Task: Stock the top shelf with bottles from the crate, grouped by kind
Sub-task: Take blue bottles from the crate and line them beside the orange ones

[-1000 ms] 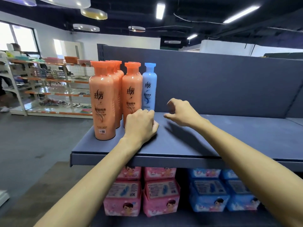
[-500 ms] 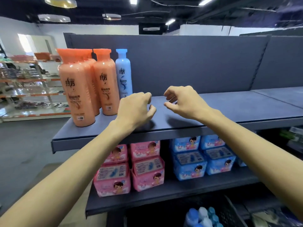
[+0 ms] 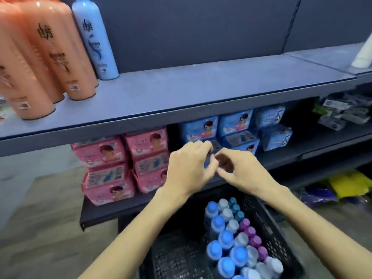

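Several orange bottles [image 3: 50,51] stand at the left end of the grey top shelf [image 3: 181,91], with one light blue bottle [image 3: 96,43] behind them on the right. Below, a black crate [image 3: 177,256] holds several upright bottles with blue caps [image 3: 218,222], pale caps [image 3: 241,239], purple caps [image 3: 254,241] and teal caps [image 3: 235,208]. My left hand [image 3: 189,168] and my right hand [image 3: 241,170] hover side by side above the crate, in front of the lower shelf. Both have loosely curled fingers and hold nothing.
Pink packs [image 3: 118,164] and blue packs [image 3: 235,129] fill the lower shelf behind my hands. A white object [image 3: 364,55] stands at the right end of the top shelf. Grey-green packets [image 3: 342,111] and yellow packs [image 3: 350,184] lie on the shelves at right.
Both hands have come down from the top shelf to just above the crate. My view has tilted downward, bringing the crate of bottles into sight.
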`<state>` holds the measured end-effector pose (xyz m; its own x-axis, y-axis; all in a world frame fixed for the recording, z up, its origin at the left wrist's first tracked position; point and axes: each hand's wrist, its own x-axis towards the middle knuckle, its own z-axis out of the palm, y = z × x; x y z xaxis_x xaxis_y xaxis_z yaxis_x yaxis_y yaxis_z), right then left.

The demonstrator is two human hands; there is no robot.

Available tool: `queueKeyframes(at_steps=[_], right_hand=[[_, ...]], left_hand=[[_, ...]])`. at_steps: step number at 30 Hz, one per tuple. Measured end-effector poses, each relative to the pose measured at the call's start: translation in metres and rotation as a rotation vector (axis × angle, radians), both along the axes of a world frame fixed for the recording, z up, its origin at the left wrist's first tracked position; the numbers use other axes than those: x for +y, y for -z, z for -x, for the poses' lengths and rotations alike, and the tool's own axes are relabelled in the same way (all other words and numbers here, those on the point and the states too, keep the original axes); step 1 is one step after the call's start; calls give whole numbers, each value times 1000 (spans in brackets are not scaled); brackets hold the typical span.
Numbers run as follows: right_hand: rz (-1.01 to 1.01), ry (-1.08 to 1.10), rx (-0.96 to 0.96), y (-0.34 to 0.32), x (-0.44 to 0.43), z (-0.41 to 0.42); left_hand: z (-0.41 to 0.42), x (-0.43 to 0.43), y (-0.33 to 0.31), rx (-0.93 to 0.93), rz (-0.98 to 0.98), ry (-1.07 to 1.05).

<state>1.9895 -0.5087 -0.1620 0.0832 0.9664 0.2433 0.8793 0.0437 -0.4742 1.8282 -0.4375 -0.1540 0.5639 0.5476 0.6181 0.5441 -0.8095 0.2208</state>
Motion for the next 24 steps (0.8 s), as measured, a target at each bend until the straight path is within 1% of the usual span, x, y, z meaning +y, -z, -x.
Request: queueKeyframes(at_steps=[6,9,11,13,16,21,24], right_hand=[[457,86,63,129,-22,-15],[638,91,69,185,-38,-11],[711,80,89,214,-46,-5],[755,56,74,237,-52,2],[777,13,8,260,-56,16],[795,-54,-256,283,-51,41],[851,-99,-349,295,-46,52]], left_hand=[[-11,-43,137,401,388,-34],[3,-63,188,580,502,-38],[13,-73,211,648,575,-51],[23,-76,226,670,637,-87],[36,-72,239,645,687,-166],[50,-68,251,650,690,-214],[55,-73,258,652,718,-213]])
